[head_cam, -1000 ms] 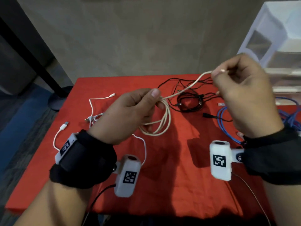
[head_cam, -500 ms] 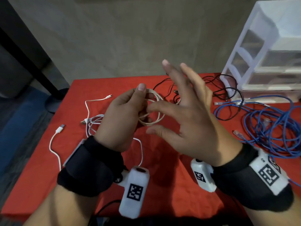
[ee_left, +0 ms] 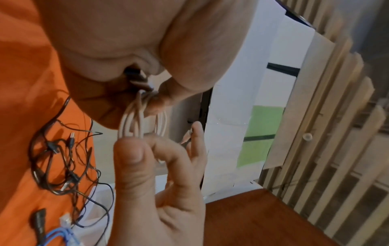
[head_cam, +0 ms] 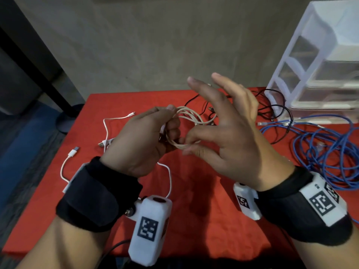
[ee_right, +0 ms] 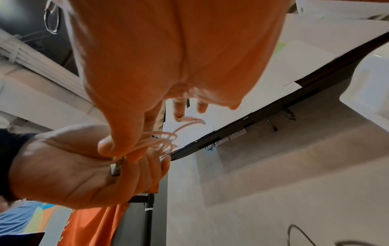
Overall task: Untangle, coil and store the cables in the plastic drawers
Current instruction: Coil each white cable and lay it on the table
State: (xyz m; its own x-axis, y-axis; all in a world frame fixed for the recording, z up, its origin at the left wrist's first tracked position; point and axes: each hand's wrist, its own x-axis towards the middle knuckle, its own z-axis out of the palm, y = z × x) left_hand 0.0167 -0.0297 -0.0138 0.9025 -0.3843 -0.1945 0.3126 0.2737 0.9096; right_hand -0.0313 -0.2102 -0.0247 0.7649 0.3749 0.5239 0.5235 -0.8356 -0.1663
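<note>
Head: left grip [head_cam: 139,138] still curled round coiled cream cable [head_cam: 191,118] above red tabletop [head_cam: 194,200]; right grip [head_cam: 229,136], open 0.5 s ago, now pinches the coil's lower loops w/ thumb + forefinger.
L wrist: right thumb on the loops [ee_left: 131,126].
R wrist: the coil's metal plug [ee_right: 115,169] sits in left palm.

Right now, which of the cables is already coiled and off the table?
The beige cable: looped in a small coil, gripped by the left hand and pinched by the right hand. The white, black and blue cables lie on the red table.
</note>
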